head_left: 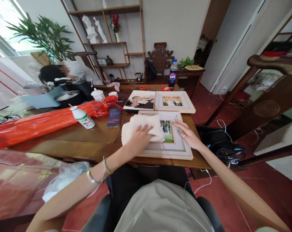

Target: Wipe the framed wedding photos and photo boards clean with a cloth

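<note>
A white cloth (132, 129) is bunched over the left part of a white picture frame (165, 151) lying on the wooden table. My left hand (141, 137) rests on top of the cloth, fingers spread and pressing it down. Part of the framed photo (168, 132), with green grass in it, shows beside the cloth; the rest is covered. On the frame's right border lies my right hand (186, 133), its fingers stretched out and touching the wood. Behind are a second white frame (190, 104) and a photo panel (131, 96).
A phone (113, 117), a white bottle (82, 117) and a long red-wrapped bundle (46, 120) lie to the left. A cola bottle (173, 74) stands at the back. Another person (75, 69) is at the far left. A wooden chair (261, 96) stands right.
</note>
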{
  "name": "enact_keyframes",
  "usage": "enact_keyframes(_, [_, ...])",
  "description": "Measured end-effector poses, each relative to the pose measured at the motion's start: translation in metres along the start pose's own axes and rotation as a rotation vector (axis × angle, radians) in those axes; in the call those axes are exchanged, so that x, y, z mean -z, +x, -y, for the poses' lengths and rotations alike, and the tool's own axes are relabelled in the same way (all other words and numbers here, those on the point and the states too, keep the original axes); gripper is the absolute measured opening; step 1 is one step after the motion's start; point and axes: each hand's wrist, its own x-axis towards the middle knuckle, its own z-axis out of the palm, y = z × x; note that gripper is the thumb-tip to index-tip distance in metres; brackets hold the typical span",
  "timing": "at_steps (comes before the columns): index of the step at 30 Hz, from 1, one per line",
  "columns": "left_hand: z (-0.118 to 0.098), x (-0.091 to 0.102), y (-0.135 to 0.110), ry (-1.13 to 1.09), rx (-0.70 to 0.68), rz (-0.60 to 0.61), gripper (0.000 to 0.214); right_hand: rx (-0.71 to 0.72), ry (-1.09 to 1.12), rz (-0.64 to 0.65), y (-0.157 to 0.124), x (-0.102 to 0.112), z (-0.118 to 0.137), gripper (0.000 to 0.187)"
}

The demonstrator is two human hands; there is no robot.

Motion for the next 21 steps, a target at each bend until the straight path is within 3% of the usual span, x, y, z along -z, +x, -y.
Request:
enact_keyframes(4, [-0.045,0.017,-0.042,-0.120,-0.106,-0.007,0.033,-0.024,-0.014,-0.009,0.000,0.002,0.005,0.049])
enact_keyframes(6, [-0.052,0.018,-0.050,-0.200,-0.117,-0.006,0.034,-0.024,-0.018,-0.002,0.000,0.002,0.005,0.049])
enact_keyframes(8, [-0.046,0.011,-0.046,-0.252,-0.092,-0.004,0.038,-0.014,-0.022,0.004,0.000,0.003,0.005,0.049])
enact_keyframes(16, [0.029,-0.025,0.036,-0.109,0.051,-0.153,0.039,0.031,-0.030,0.002,0.001,0.001,-0.001,0.046])
enact_keyframes(21, [0.042,-0.024,0.075,-0.088,0.036,-0.118,0.035,0.021,-0.015,-0.012,0.000,0.000,-0.003,0.045])
